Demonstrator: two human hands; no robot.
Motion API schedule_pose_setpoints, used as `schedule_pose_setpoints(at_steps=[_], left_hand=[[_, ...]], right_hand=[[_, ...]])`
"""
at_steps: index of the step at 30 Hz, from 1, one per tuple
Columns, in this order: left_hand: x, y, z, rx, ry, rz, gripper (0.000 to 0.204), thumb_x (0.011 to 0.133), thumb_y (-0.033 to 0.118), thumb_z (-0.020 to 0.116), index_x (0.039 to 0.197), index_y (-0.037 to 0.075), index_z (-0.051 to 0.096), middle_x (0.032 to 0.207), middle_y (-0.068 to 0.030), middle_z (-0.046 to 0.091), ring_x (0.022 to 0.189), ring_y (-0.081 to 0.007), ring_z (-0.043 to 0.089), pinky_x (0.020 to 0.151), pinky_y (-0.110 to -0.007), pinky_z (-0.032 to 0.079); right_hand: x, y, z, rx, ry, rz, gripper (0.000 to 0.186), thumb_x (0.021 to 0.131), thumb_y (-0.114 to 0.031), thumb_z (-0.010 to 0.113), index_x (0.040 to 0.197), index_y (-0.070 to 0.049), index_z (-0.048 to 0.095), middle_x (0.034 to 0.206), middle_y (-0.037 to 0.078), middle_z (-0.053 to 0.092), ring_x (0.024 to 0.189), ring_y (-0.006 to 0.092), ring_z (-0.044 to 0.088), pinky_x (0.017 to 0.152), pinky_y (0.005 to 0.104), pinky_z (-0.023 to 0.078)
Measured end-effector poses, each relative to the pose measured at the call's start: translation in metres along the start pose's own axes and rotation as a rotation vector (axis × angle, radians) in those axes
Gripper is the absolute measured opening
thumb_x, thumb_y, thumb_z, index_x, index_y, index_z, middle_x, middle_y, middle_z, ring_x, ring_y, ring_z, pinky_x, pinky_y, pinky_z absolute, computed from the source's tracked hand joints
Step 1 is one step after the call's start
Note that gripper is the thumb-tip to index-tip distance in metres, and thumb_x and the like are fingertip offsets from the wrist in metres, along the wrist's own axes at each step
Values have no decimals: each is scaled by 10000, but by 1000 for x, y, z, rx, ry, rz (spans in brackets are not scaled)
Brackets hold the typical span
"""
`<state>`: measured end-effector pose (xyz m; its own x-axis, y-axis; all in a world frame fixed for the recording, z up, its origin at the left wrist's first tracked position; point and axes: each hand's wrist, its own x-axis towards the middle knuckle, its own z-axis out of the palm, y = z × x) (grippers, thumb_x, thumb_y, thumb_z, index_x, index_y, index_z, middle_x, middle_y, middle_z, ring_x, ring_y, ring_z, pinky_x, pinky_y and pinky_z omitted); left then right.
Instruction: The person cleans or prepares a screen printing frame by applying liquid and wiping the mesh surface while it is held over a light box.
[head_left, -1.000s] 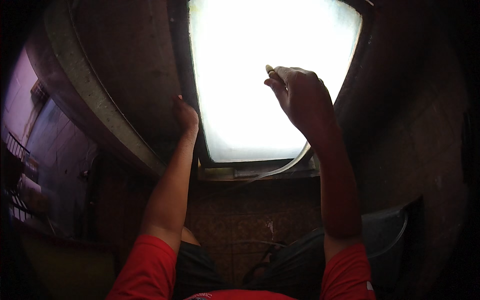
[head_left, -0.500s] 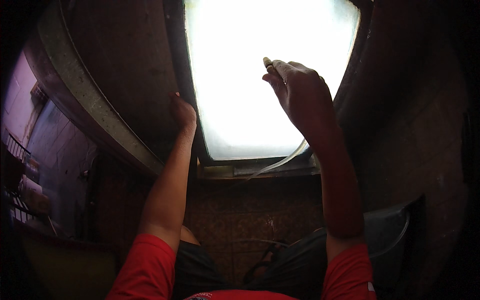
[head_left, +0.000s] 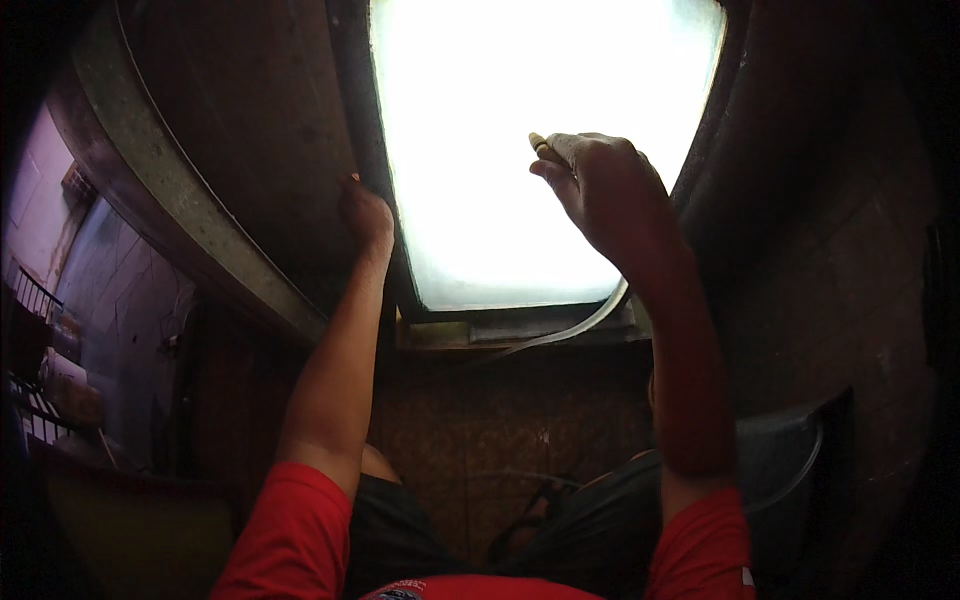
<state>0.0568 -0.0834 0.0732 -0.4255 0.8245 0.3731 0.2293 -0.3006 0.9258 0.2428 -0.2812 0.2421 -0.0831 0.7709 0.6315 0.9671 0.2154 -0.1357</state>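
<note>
A brightly glowing rectangular panel (head_left: 480, 220) in a dark frame (head_left: 395, 255) fills the upper middle of the head view. My left hand (head_left: 368, 215) is closed on the frame's left side, its fingers partly in shadow. Over the glow, my right hand (head_left: 605, 195) pinches a small pale yellow cylindrical piece (head_left: 538, 143), perhaps a nozzle, its tip pointing up and left. A clear hose (head_left: 570, 330) emerges from behind my right wrist and curves down-left across the panel's lower edge; whether it joins the piece is hidden.
A curved, speckled metal rim (head_left: 200, 220) runs down the left, beside a pale wall (head_left: 45, 175) and a wire rack (head_left: 40, 400). A dim grey bucket-like container (head_left: 775, 455) stands at lower right, and a tiled floor (head_left: 465, 425) lies below the panel.
My right hand with the small piece moved up, then back down and slightly right across the panel. My left hand stays on the frame, which has shifted slightly upward in the view.
</note>
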Motion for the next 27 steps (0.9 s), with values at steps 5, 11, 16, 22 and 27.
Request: schedule_pose_setpoints(at_steps=[5,11,16,22,27], left_hand=[[6,-8,2,31,-28,21,566,953,359,230,1093,-119,500,1117,-282,526,1093,-352,489,946,-345,356],[8,-7,5,49,-23,14,651,944,418,184,1097,-137,489,1115,-305,515,1093,-367,488,960,-359,347],[5,-1,1,40,-30,31,678,942,426,161,1131,-155,454,1157,-322,477,1130,-373,458,995,-380,318],[1,14,-2,-105,-85,-114,668,944,410,138,1190,-157,392,1238,-325,402,1193,-359,402,1037,-385,271],[-5,27,-6,-234,-103,-232,675,944,421,124,1233,-151,334,1291,-327,333,1237,-348,348,1045,-408,257]], right_hand=[[-8,-8,6,-49,-85,60,230,845,-198,571,950,2,613,767,146,627,703,263,627,630,356,490],[-20,-11,18,-59,-66,70,235,846,-213,571,955,-10,618,772,133,631,706,250,630,638,355,504],[-24,-13,19,-59,-2,99,247,848,-220,571,965,-8,620,784,130,639,681,238,636,598,329,509],[-20,-9,17,-82,44,64,254,854,-222,564,959,3,620,776,129,643,685,221,646,600,313,519],[-15,-11,12,-79,22,85,252,861,-215,556,961,7,619,785,138,642,675,218,644,596,310,516]])
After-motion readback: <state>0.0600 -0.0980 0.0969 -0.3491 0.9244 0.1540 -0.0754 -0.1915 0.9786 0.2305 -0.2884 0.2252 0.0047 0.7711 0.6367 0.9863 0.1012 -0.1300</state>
